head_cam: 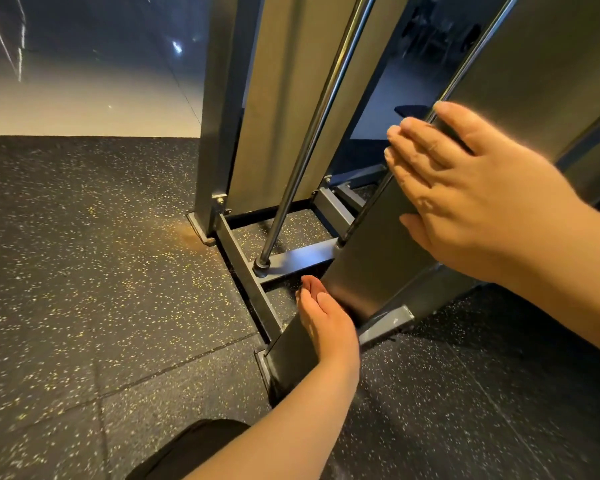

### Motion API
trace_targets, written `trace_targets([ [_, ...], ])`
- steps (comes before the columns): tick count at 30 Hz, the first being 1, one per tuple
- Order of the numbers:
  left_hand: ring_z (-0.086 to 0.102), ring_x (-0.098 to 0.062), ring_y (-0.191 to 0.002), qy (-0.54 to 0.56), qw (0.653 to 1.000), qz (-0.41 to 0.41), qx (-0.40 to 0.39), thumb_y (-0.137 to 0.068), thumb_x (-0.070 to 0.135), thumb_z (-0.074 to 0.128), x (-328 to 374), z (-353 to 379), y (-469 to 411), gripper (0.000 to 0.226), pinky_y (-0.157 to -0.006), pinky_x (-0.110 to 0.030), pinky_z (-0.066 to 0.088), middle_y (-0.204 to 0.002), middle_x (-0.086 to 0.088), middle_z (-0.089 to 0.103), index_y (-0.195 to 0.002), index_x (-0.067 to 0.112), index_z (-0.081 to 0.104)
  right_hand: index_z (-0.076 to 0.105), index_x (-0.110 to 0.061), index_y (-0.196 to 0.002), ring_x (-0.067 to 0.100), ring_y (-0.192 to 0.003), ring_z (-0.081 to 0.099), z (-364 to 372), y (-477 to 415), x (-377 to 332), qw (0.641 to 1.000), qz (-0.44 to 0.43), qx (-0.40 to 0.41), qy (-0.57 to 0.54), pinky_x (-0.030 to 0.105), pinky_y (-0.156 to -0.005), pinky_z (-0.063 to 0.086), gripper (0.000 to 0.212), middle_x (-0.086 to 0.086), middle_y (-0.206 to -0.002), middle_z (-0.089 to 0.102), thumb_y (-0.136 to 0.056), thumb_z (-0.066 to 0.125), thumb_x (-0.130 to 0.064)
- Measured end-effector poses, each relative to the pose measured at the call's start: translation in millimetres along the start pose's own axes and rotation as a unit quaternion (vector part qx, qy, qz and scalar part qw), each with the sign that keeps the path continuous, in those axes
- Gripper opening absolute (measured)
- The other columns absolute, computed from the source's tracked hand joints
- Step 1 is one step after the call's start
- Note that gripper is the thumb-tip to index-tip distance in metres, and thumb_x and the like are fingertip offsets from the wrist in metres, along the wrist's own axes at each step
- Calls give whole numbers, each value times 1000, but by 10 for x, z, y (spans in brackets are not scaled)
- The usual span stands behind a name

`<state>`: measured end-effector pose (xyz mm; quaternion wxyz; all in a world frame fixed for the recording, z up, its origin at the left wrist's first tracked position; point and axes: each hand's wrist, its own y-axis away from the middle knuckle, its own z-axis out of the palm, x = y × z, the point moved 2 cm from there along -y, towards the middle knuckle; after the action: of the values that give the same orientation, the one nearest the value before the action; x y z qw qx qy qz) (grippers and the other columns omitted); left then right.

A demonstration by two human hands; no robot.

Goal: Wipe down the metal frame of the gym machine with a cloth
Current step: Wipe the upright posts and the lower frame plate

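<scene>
Metal frame [374,268] bears left hand [326,323] low, right hand [465,192] higher, both with fingers [418,142] straight, pressed together.

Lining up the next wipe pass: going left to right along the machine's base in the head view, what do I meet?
From the left: speckled rubber floor → corner post foot → chrome guide rod base → left hand → angled metal bracket.

All I'm getting on my feed is dark rubber gym floor [84,306] flecked yellow and white, with tile seams [174,362] crossing it. Back left is a glossy wall [90,98], pale low down, dark higher up, catching a bright glint [177,47].
</scene>
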<state>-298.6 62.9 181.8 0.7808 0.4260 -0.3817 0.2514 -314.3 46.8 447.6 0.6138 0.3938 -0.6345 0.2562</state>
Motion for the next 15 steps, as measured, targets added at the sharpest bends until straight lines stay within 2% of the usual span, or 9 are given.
trace_targets([
  [2, 31, -9, -151, 26, 1000, -9, 6, -112, 17, 29, 144, 54, 21, 50, -115, -18, 23, -166, 6, 28, -162, 16, 26, -15, 3, -157, 46, -154, -12, -11, -3, -50, 1000, -7, 6, -2, 59, -125, -4, 75, 31, -164, -16, -103, -2, -47],
  [4, 29, 5, -143, 49, 998, 27, -30, -113, 15, 32, 384, 164, 210, 49, -108, -8, 23, -160, 19, 26, -161, 22, 28, -16, 2, -156, 45, -154, -14, -13, -14, -87, 1000, -17, 9, -6, 60, -125, -7, 74, 30, -164, -17, -103, -1, -46],
  [6, 40, 13, -136, 118, 986, 66, -99, -113, 15, 35, 571, 236, 416, 49, -110, -5, 29, -151, 29, 43, -158, 35, 31, -16, 1, -156, 46, -154, -15, -11, -19, -122, 1000, -24, 10, -9, 60, -124, -9, 72, 29, -164, -17, -103, -2, -45],
  [8, 45, 16, -134, 118, 978, 111, -128, -113, 13, 35, 556, 233, 463, 47, -109, -6, 36, -137, 39, 54, -154, 38, 33, -15, 1, -157, 45, -154, -15, -3, -26, -150, 999, -27, 8, -14, 59, -125, -9, 71, 29, -164, -17, -103, -2, -43],
  [10, 39, 20, -136, 103, 977, 129, -133, -113, 9, 35, 386, 138, 388, 50, -110, -6, 35, -141, 46, 44, -156, 35, 31, -15, 1, -157, 45, -154, -14, -10, -24, -172, 999, -30, 8, -17, 59, -125, -7, 71, 29, -164, -17, -104, -1, -44],
  [11, 37, 21, -136, 79, 982, 130, -111, -113, 11, 36, 271, 68, 325, 49, -112, -9, 35, -142, 48, 39, -157, 34, 31, -15, 1, -157, 45, -154, -15, -15, -22, -177, 999, -33, 8, -16, 59, -125, -6, 72, 29, -164, -17, -103, -1, -45],
  [12, 35, 18, -138, 48, 988, 120, -79, -114, 17, 36, 128, 1, 237, 48, -114, -14, 35, -147, 46, 35, -159, 32, 30, -17, 1, -156, 45, -154, -15, -23, -19, -181, 999, -34, 7, -17, 59, -125, -5, 72, 29, -164, -17, -103, -1, -46],
  [13, 36, 10, -140, 16, 994, 94, -53, -114, 22, 36, -28, -61, 142, 48, -114, -19, 35, -153, 36, 32, -160, 31, 30, -17, 1, -156, 45, -154, -14, -29, -20, -186, 999, -36, 7, -18, 59, -125, -4, 73, 29, -164, -18, -103, -2, -46],
  [15, 40, -11, -143, 4, 1000, -11, -14, -113, 27, 32, -253, -147, -61, 48, -112, -26, 34, -161, 11, 34, -161, 30, 28, -15, 1, -157, 44, -155, -12, -38, -30, -214, 999, -36, 8, -19, 58, -125, -2, 74, 29, -165, -16, -103, -2, -46],
])
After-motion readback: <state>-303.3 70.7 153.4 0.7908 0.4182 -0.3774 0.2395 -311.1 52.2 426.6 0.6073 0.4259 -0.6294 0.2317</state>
